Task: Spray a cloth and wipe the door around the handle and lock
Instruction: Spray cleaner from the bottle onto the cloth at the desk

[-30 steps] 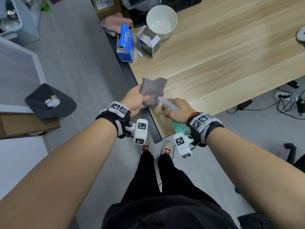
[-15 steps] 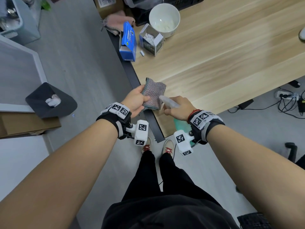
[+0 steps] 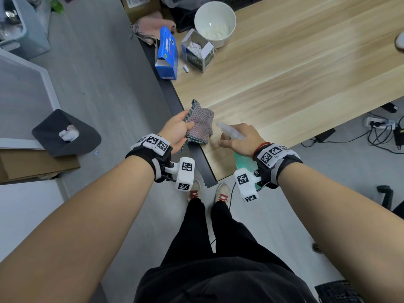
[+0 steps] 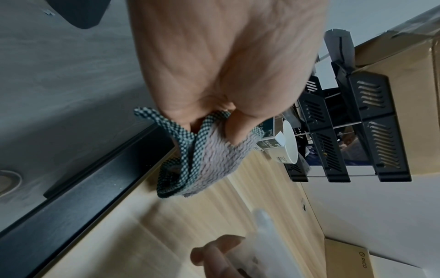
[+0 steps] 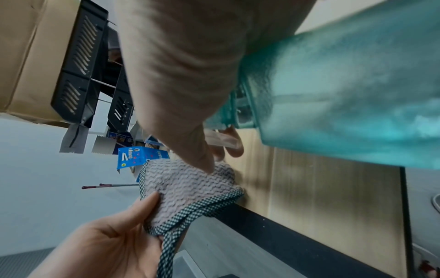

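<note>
A grey-pink woven cloth (image 3: pixel 200 125) with a checked green border is bunched in my left hand (image 3: pixel 177 131), held over the near corner of the wooden table (image 3: pixel 295 68). In the left wrist view my fingers curl into the cloth (image 4: pixel 202 159). My right hand (image 3: pixel 238 138) grips a spray bottle: a clear trigger head (image 3: pixel 229 132) pointing at the cloth and a teal body (image 5: pixel 345 90) under my wrist. In the right wrist view the cloth (image 5: pixel 188 190) sits just beyond the nozzle, pinched by my left hand (image 5: pixel 114 238). No door is in view.
On the table's far left stand a blue carton (image 3: pixel 167 53), a small open box (image 3: pixel 197 53) and a white bowl (image 3: pixel 215 21). A dark bin (image 3: pixel 65 133) sits on the floor at left. Cables (image 3: pixel 384 132) lie at right. My feet (image 3: pixel 207 191) are at the table corner.
Both hands shifted slightly; the cloth has dropped a little and bunched tighter in my left hand. The spray head still points at it from the right.
</note>
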